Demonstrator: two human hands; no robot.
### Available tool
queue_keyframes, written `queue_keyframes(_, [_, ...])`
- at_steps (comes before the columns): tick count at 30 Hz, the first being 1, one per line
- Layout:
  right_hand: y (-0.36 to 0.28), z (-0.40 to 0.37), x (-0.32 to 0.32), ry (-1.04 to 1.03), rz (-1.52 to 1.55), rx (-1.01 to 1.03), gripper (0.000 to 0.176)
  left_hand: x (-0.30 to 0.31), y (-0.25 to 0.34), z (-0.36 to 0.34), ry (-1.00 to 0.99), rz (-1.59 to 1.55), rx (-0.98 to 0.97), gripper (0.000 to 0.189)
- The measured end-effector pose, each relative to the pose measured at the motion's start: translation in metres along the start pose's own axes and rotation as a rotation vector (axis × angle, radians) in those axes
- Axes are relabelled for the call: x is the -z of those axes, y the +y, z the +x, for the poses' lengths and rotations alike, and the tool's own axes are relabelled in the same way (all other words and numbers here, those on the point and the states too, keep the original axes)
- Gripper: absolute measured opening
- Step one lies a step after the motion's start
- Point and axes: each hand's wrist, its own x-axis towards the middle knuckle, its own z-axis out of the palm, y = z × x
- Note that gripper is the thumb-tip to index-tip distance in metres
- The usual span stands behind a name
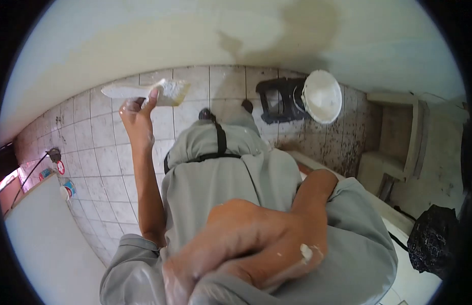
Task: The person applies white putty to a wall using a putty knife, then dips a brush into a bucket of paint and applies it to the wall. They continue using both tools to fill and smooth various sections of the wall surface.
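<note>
My left hand (pixel 139 109) is closed round a putty knife (pixel 170 92), held out to the left above the tiled floor. Its pale handle points left, and its broad yellowish head is smeared with white paste. Close to the camera, in front of my chest, my right hand (pixel 266 239) is bent inward with its fingers curled. Grey shirt cloth (pixel 221 290) shows between the thumb and fingers, though the fingertips are partly cut off by the lower edge. A blob of white paste sticks to the back of this hand near the wrist.
A white bucket (pixel 322 96) with pale paste inside stands by a black plastic stool (pixel 279 100) near the wall. Concrete ledges (pixel 393 132) and a black plastic bag (pixel 434 239) are at right. At left are a white board (pixel 53 239) and small containers (pixel 68 190).
</note>
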Motion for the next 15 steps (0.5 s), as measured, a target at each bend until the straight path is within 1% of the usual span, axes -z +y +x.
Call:
queue_keyframes(1, [0.002, -0.003, -0.001, -0.007, 0.051, 0.011, 0.031, 0.004, -0.006, 0.001, -0.062, 0.023, 0.014, 0.021])
queue_keyframes(3, [0.022, -0.002, -0.011, -0.028, 0.287, 0.276, 0.027, -0.002, -0.013, 0.001, -0.057, -0.013, -0.018, 0.021])
queue_keyframes(4, [0.047, 0.006, -0.023, -0.045, 0.475, 0.519, 0.026, -0.003, -0.012, 0.0, -0.047, -0.024, -0.039, 0.022])
queue_keyframes(5, [0.053, 0.006, -0.026, -0.016, 0.486, 0.559, 0.027, -0.004, 0.0, -0.004, -0.091, -0.027, -0.005, 0.026])
queue_keyframes(6, [0.06, 0.005, -0.028, 0.014, 0.496, 0.598, 0.029, -0.004, -0.006, -0.012, -0.05, 0.033, -0.022, 0.026])
queue_keyframes(8, [0.029, -0.027, -0.013, 0.065, 0.145, 0.252, 0.031, -0.003, -0.015, -0.006, 0.051, 0.161, -0.114, 0.025])
queue_keyframes(10, [0.018, -0.021, 0.008, -0.001, -0.051, 0.085, 0.035, -0.007, 0.01, -0.014, 0.029, 0.13, -0.027, 0.031])
queue_keyframes(11, [0.014, -0.016, 0.015, -0.05, -0.062, 0.094, 0.038, 0.0, -0.002, -0.009, -0.021, 0.056, 0.036, 0.032])
queue_keyframes(13, [0.015, -0.013, 0.016, -0.067, -0.104, 0.182, 0.042, 0.002, -0.013, -0.014, 0.056, 0.047, 0.058, 0.031])
queue_keyframes(14, [0.013, -0.018, 0.019, -0.083, -0.147, 0.171, 0.042, 0.002, -0.012, -0.013, 0.104, 0.042, 0.065, 0.03])
queue_keyframes(15, [0.012, -0.022, 0.022, -0.097, -0.178, 0.154, 0.041, 0.003, -0.009, -0.016, 0.077, 0.035, 0.04, 0.027])
